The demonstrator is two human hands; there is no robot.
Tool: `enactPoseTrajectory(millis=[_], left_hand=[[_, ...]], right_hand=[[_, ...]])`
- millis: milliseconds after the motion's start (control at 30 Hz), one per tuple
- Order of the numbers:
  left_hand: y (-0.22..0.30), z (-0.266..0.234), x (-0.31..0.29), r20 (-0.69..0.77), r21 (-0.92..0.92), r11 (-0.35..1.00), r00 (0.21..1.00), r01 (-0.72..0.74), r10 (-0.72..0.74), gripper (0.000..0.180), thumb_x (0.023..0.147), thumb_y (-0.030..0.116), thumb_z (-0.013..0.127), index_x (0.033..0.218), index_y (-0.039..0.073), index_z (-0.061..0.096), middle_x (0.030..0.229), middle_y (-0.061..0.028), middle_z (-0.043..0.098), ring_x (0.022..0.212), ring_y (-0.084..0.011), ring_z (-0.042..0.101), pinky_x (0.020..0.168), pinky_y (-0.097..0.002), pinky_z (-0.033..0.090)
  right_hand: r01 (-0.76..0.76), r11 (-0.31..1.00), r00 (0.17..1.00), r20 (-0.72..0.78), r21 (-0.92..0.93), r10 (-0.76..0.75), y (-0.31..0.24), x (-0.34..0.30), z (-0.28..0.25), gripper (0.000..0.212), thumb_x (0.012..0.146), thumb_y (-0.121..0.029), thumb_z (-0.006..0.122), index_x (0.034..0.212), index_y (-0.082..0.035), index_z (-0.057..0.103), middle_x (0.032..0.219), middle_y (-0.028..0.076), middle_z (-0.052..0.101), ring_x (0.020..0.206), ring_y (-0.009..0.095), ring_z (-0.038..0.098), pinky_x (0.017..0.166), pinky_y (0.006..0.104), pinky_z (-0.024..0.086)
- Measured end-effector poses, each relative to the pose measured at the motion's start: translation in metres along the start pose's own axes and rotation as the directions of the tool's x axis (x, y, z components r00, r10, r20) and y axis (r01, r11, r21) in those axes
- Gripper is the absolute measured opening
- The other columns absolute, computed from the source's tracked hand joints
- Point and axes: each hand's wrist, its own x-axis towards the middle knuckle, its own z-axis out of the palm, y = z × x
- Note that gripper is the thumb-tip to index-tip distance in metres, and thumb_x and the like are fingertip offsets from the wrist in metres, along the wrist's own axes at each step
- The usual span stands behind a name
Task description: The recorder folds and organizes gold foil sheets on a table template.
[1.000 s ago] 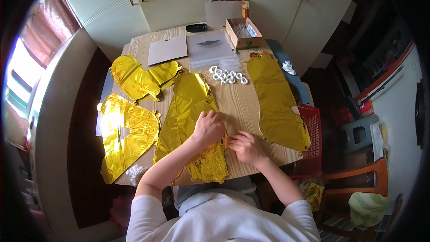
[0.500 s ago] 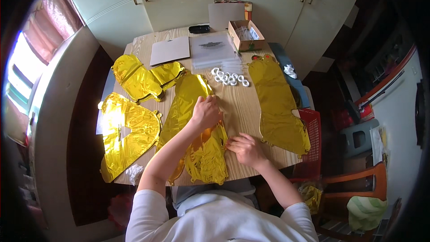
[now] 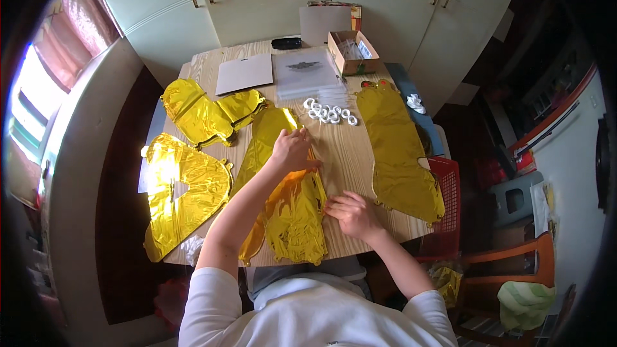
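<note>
Foil, gold and crinkled, lies flat on the table, directly beneath the left hand and running back from it toward the wearer. That left hand rests over the foil's right edge, thumb spread well apart from the fingers. Down below it, the right hand reaches the same edge with its fingertips; whether they pinch or merely press, I can't tell. Good work here likely means light, flat pressure from the right while the left smooths along the edge, no nails, since thin film creases easily. Just beyond the left hand sit white rings, best kept clear of its stroke; right of both hands lies another gold foil piece.
</note>
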Motion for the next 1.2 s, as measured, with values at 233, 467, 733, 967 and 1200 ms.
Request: enactPoseTrajectory(millis=[233,467,733,967,1200], left_hand=[[-0.014,-0.005,0.021,0.202,0.083,0.997,0.979,-0.008,-0.009,0.119,0.053,0.084,0.068,0.133,-0.001,0.051,0.140,-0.0114,0.051,0.130,-0.0228,0.045,0.104,-0.0396,0.032],[-0.013,-0.005,0.028,0.313,0.111,0.992,0.945,0.066,-0.098,0.141,0.046,0.086,0.071,0.146,-0.006,0.032,0.154,-0.0147,0.034,0.145,-0.0270,0.026,0.118,-0.0432,0.018],[-0.006,-0.008,0.027,0.369,0.120,0.988,0.920,0.092,-0.131,0.146,0.048,0.084,0.072,0.150,-0.005,0.020,0.159,-0.0147,0.024,0.148,-0.0263,0.019,0.120,-0.0427,0.014],[-0.004,-0.011,0.031,0.411,0.133,0.984,0.897,0.117,-0.162,0.150,0.046,0.085,0.072,0.152,-0.005,0.014,0.161,-0.0133,0.018,0.149,-0.0255,0.016,0.120,-0.0419,0.012],[-0.005,-0.004,0.032,0.411,0.143,0.985,0.899,0.098,-0.149,0.153,0.044,0.086,0.071,0.152,-0.005,0.014,0.160,-0.0139,0.020,0.149,-0.0257,0.015,0.120,-0.0417,0.012]], right_hand=[[0.009,1.000,1.000,0.016,0.005,-0.009,0.001,0.001,-0.004,0.025,0.081,-0.007,0.056,0.095,-0.010,0.077,0.102,0.005,0.074,0.107,0.019,0.066,0.100,0.0438,0.046],[0.025,0.998,0.997,0.073,0.060,-0.030,0.004,0.000,-0.009,0.027,0.080,-0.006,0.054,0.094,-0.011,0.077,0.098,0.007,0.075,0.105,0.021,0.067,0.100,0.0439,0.046],[0.164,0.984,0.982,0.103,-0.073,-0.156,0.051,0.062,-0.009,0.031,0.081,-0.004,0.056,0.105,-0.012,0.074,0.111,0.003,0.072,0.109,0.021,0.064,0.103,0.0405,0.043],[0.327,0.940,0.904,0.324,-0.101,-0.280,0.059,0.057,-0.006,0.039,0.087,-0.010,0.053,0.121,-0.020,0.068,0.128,-0.005,0.064,0.126,0.015,0.053,0.108,0.0406,0.038],[0.354,0.935,0.880,0.352,-0.038,-0.319,0.048,0.036,-0.022,0.035,0.088,-0.011,0.052,0.117,-0.022,0.070,0.124,-0.005,0.066,0.126,0.014,0.054,0.112,0.0414,0.036]])
